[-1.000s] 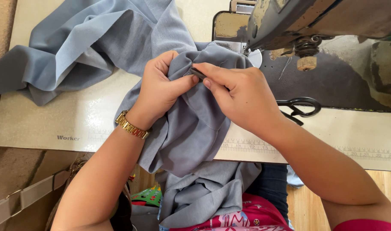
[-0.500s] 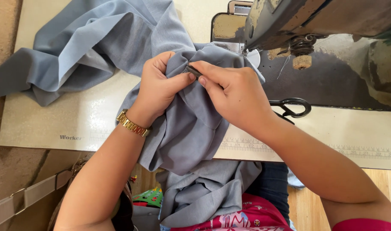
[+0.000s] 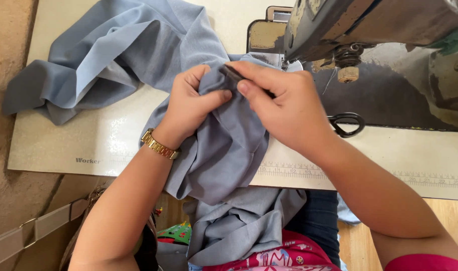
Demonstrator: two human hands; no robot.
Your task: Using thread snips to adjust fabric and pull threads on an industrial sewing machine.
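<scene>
hands shifted up — left hand (image 3: 191, 103), right hand (image 3: 284, 108) pinch grey cloth (image 3: 224, 150) beside sewing machine (image 3: 369, 30).

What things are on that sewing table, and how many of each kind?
Blue-grey cloth: 1, bunched, pinched by both the left hand and the right hand
Small dark tool: 1, in the right hand
Sewing machine: 1
Black-handled scissors: 1
Gold wristwatch: 1, on the left wrist
Total: 5
</scene>
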